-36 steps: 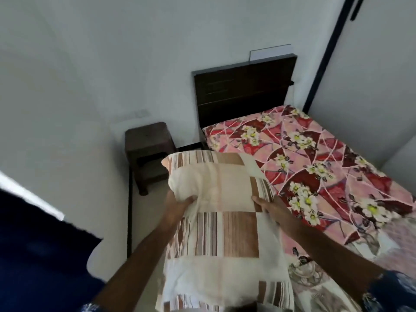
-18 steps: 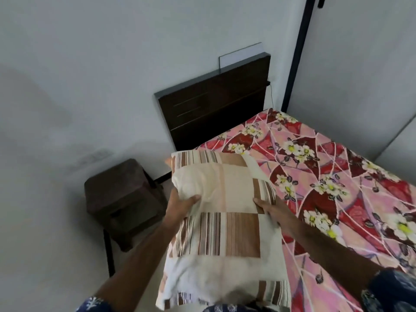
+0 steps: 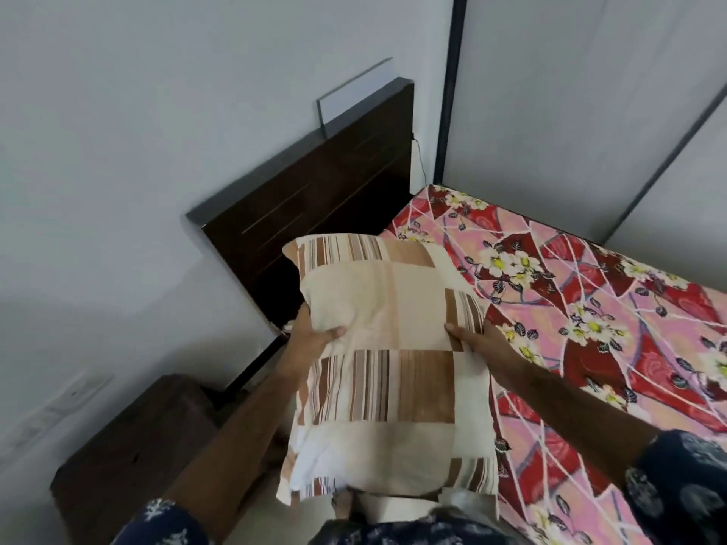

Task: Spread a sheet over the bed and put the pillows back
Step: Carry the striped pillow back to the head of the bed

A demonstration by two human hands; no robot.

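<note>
Both hands, left hand (image 3: 310, 336) and right hand (image 3: 478, 340), hold the striped pillow (image 3: 389, 363) by its sides, fingers clamped on it, above the flowered sheet (image 3: 590, 328) near the headboard (image 3: 314, 198).

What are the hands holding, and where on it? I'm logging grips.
Both hands, left and right, grip the cream-and-brown striped patchwork pillow by its two side edges.

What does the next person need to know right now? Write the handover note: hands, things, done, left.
Left hand grips the pillow's left edge; right hand grips its right edge.
The striped pillow is held up at the bedside, near the dark headboard, not yet laid down.
Done: the floral sheet covers the bed.
Left: set this pillow at the head end. No other pillow is in view.
</note>
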